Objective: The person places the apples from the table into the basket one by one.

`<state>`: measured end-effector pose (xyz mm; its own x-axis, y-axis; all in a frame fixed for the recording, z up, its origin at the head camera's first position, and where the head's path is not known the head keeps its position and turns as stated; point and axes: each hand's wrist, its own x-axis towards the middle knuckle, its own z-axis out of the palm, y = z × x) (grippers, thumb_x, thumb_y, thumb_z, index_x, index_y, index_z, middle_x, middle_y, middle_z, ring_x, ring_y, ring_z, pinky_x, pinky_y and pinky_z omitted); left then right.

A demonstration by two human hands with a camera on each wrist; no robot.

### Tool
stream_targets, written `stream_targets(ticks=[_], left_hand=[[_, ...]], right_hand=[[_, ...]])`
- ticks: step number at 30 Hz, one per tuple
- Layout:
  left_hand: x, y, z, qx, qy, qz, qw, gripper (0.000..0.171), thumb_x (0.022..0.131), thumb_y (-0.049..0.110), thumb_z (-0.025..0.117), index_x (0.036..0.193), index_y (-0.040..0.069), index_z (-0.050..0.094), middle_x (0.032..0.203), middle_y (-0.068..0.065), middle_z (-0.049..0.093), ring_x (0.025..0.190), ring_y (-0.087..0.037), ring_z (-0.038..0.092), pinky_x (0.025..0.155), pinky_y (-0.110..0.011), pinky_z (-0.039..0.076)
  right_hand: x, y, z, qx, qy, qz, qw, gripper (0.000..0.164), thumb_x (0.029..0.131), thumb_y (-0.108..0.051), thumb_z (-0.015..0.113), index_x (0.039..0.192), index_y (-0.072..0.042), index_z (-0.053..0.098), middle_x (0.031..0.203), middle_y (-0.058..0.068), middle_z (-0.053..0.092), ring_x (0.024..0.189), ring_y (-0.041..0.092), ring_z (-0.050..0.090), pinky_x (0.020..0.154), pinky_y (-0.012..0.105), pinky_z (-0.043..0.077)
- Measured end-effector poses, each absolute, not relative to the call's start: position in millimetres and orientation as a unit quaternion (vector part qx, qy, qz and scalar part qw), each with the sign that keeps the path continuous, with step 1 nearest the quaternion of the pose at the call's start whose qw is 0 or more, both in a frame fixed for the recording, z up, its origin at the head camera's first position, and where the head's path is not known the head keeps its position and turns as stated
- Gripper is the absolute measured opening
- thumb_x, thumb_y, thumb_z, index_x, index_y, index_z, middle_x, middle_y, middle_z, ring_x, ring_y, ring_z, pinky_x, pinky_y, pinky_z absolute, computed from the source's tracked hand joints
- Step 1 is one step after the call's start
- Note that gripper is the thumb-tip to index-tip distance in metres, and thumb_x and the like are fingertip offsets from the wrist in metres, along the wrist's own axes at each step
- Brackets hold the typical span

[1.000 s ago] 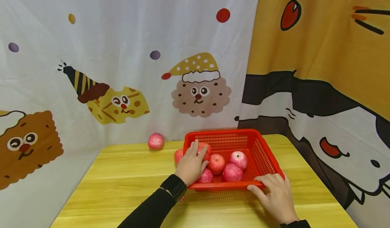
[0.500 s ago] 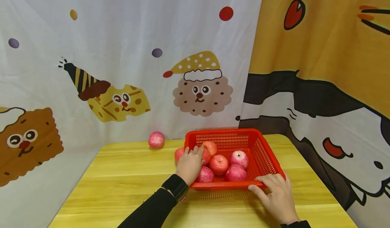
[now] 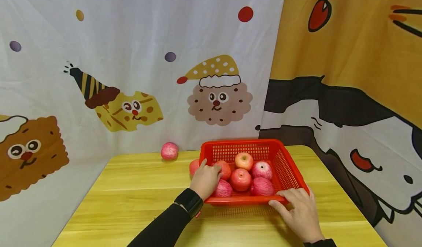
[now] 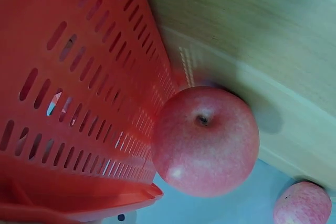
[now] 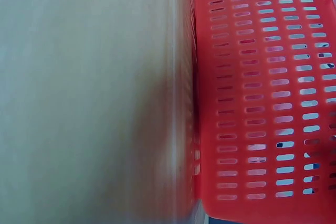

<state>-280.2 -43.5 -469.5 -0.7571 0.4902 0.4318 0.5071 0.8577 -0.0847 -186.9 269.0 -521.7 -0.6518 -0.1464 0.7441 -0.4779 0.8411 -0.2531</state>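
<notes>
A red plastic basket [image 3: 293,166] with slotted walls stands on the table. Several apples lie in it, among them a yellowish-red apple [image 3: 244,161] at the back and a red apple [image 3: 240,180] in the middle. My left hand [image 3: 205,181] lies over the basket's left side, its fingers reaching inside beside another red apple [image 3: 224,170]; the fingertips are partly hidden. My right hand [image 3: 298,210] grips the front right corner of the rim, thumb at the front. Just outside the left wall, an apple [image 4: 207,140] sits close against the basket.
A pink striped apple [image 3: 169,151] rests at the table's back edge, left of the basket. Wooden tabletop [image 3: 132,192] extends to the left and in front. Curtains with cartoon prints [image 3: 217,104] hang close behind and to the right.
My left hand has drawn back slightly toward the left rim, its fingers less spread. The apples in the basket have rolled right, the yellowish-red one farthest. My right hand stays at its corner.
</notes>
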Motion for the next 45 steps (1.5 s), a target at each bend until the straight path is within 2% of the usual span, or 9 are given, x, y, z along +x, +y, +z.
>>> stream_targets(ticks=[4, 10, 16, 21, 27, 32, 36, 41, 45], left_hand=[[-281, -45, -471, -0.261, -0.938, -0.068, 0.216, 0.014, 0.089, 0.028, 0.072, 0.091, 0.015, 0.073, 0.082, -0.002, 0.073, 0.081, -0.017, 0.067, 0.104, -0.051, 0.04], [-281, -47, -473, -0.233, -0.927, -0.195, 0.221, 0.033, 0.088, 0.028, 0.074, 0.116, 0.01, 0.068, 0.107, -0.004, 0.069, 0.102, -0.02, 0.059, 0.1, -0.046, 0.045], [-279, -49, -474, -0.207, -0.905, -0.261, 0.265, 0.04, 0.086, 0.026, 0.075, 0.119, 0.006, 0.063, 0.113, -0.008, 0.061, 0.103, -0.024, 0.055, 0.092, -0.045, 0.048], [-280, -50, -476, -0.186, -0.895, -0.294, 0.281, 0.049, 0.086, 0.025, 0.075, 0.126, 0.002, 0.057, 0.126, -0.013, 0.053, 0.116, -0.026, 0.047, 0.099, -0.047, 0.045], [-293, -74, -481, -0.111, -0.861, -0.41, 0.278, 0.047, 0.093, 0.009, 0.058, 0.137, -0.006, 0.047, 0.134, -0.023, 0.049, 0.122, -0.033, 0.043, 0.102, -0.054, 0.04], [-315, -113, -494, -0.039, -0.871, -0.425, 0.242, 0.046, 0.087, -0.007, 0.05, 0.133, -0.006, 0.053, 0.128, -0.024, 0.057, 0.115, -0.035, 0.05, 0.096, -0.054, 0.044], [-329, -131, -506, -0.092, -0.918, -0.346, 0.171, 0.061, 0.078, -0.01, 0.059, 0.138, -0.003, 0.052, 0.135, -0.022, 0.054, 0.121, -0.035, 0.047, 0.102, -0.053, 0.041], [-338, -127, -522, -0.172, -0.946, -0.26, 0.092, 0.078, 0.078, 0.012, 0.074, 0.148, 0.003, 0.04, 0.146, -0.022, 0.041, 0.131, -0.038, 0.034, 0.109, -0.055, 0.031], [-340, -112, -531, -0.177, -0.944, -0.253, 0.121, 0.069, 0.084, 0.024, 0.074, 0.143, 0.005, 0.044, 0.136, -0.023, 0.047, 0.12, -0.038, 0.044, 0.102, -0.055, 0.04]], right_hand=[[-187, 269, -522, 0.179, -0.88, 0.219, 0.381, 0.037, 0.066, -0.044, 0.086, 0.088, -0.016, 0.074, 0.084, -0.002, 0.069, 0.084, 0.021, 0.05, 0.091, 0.065, 0.027], [-186, 268, -522, 0.178, -0.881, 0.22, 0.379, 0.036, 0.067, -0.044, 0.085, 0.089, -0.017, 0.074, 0.084, -0.003, 0.068, 0.084, 0.02, 0.05, 0.093, 0.068, 0.025], [-186, 268, -521, 0.182, -0.88, 0.219, 0.381, 0.035, 0.067, -0.043, 0.086, 0.088, -0.017, 0.074, 0.084, -0.004, 0.068, 0.084, 0.02, 0.05, 0.09, 0.065, 0.027], [-186, 270, -521, 0.183, -0.88, 0.22, 0.379, 0.035, 0.067, -0.043, 0.085, 0.088, -0.017, 0.074, 0.085, -0.004, 0.068, 0.084, 0.02, 0.05, 0.091, 0.065, 0.027], [-186, 269, -524, 0.183, -0.882, 0.224, 0.371, 0.036, 0.069, -0.044, 0.085, 0.09, -0.017, 0.074, 0.087, -0.004, 0.069, 0.085, 0.021, 0.052, 0.094, 0.066, 0.027], [-184, 268, -523, 0.181, -0.882, 0.229, 0.37, 0.035, 0.069, -0.042, 0.085, 0.09, -0.017, 0.074, 0.087, -0.004, 0.069, 0.085, 0.021, 0.051, 0.093, 0.065, 0.026], [-184, 267, -520, 0.182, -0.882, 0.23, 0.37, 0.035, 0.068, -0.042, 0.085, 0.09, -0.017, 0.074, 0.086, -0.004, 0.069, 0.085, 0.02, 0.051, 0.092, 0.063, 0.027], [-185, 265, -520, 0.182, -0.884, 0.227, 0.365, 0.035, 0.069, -0.042, 0.085, 0.09, -0.017, 0.074, 0.087, -0.005, 0.069, 0.085, 0.02, 0.051, 0.093, 0.064, 0.026], [-184, 266, -520, 0.18, -0.884, 0.228, 0.366, 0.035, 0.069, -0.042, 0.085, 0.09, -0.017, 0.074, 0.087, -0.004, 0.069, 0.085, 0.021, 0.05, 0.094, 0.065, 0.025]])
